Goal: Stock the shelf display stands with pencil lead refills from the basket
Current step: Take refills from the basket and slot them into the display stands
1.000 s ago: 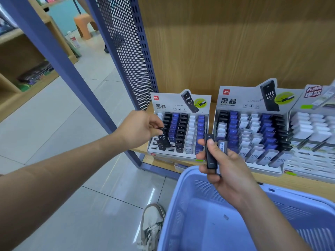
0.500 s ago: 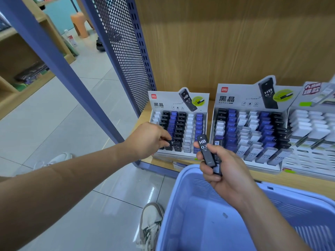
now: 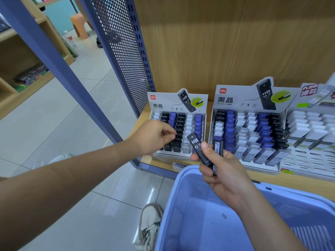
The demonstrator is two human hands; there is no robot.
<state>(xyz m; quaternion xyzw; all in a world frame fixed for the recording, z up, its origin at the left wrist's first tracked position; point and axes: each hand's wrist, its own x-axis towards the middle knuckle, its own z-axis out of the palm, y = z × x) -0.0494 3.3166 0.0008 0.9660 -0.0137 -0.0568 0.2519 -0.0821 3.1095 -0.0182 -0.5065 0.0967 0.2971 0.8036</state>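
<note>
Side panel: blue perforated metal sheet (image 3: pixel 117 51), upright beside the shelf.
Left hand (image 3: pixel 154 136): fingertips bunched at the left stand's black column; whether they pinch a case cannot be told.
Left stand: grey cardboard display stand (image 3: pixel 178 104), with tiered rows of glossy black, blue and white cases.
Refill: black rectangular plastic refill case (image 3: pixel 196 147) printed HB 0.7, tilted, in front of the stand.
Right hand (image 3: pixel 223 176): thumb and curled fingers clamp the refill's lower half, with a second barcoded case (image 3: pixel 218 146) behind it.
Basket: pale blue slotted plastic basket (image 3: pixel 199 223), below the right hand.
</note>
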